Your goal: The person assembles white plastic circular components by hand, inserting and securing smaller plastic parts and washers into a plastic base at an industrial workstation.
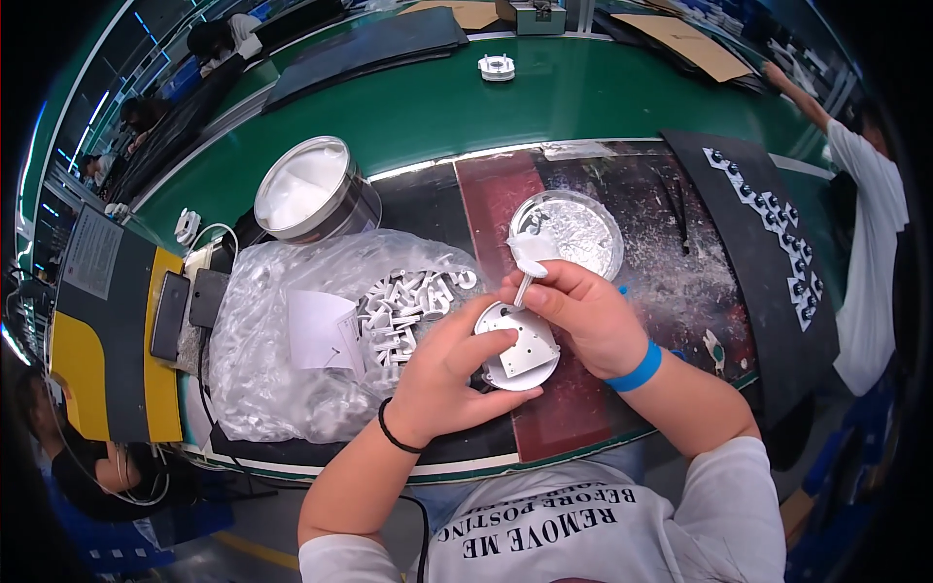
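My left hand [442,374] holds a round white disc part [518,348] by its edge, just above the near side of the bench. My right hand [581,313] pinches a small brush [530,260] whose paste-coated white head points up, with its handle end touching the disc. Just behind the brush sits a shallow round dish [573,228] smeared with white paste. To the left lies a clear plastic bag [292,330] with several small white plastic pieces [403,306] spilling at its mouth.
A metal tin of white paste [313,191] stands at the back left. A black foam strip with several small black-and-white parts [773,228] lies to the right. A white ring part [497,67] rides on the green conveyor [583,97]. Another person [865,214] stands at the right.
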`<state>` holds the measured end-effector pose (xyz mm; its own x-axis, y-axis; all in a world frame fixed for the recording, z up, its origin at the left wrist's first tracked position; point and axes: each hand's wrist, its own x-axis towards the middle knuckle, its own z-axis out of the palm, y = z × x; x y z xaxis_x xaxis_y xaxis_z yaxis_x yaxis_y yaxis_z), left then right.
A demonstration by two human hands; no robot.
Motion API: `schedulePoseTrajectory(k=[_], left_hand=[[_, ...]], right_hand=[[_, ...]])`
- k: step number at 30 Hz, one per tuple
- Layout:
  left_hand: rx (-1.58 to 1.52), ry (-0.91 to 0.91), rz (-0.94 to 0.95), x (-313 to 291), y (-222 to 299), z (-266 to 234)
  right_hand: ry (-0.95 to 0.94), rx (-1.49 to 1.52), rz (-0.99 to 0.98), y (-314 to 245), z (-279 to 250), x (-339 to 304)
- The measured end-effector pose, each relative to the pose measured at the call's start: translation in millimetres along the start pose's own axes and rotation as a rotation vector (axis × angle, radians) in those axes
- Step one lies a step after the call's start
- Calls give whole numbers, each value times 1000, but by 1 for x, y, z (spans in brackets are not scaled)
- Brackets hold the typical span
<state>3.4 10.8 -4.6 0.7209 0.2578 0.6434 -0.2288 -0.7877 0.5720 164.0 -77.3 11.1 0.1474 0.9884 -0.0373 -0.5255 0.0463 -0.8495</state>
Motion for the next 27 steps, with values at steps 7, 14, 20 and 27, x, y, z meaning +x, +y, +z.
schedulePoseTrajectory(k=[7, 14, 20, 27], left_hand=[[9, 2, -16, -2, -1, 1], [33, 19, -24, -2, 1, 3], [40, 24, -13, -2, 0, 3], [47, -15, -50, -4, 2, 2]], right_hand=[[1, 39, -30, 6, 1, -1], [49, 96, -16, 10, 3, -2], [54, 105, -26, 11, 5, -3], [47, -338, -116, 8, 3, -5]])
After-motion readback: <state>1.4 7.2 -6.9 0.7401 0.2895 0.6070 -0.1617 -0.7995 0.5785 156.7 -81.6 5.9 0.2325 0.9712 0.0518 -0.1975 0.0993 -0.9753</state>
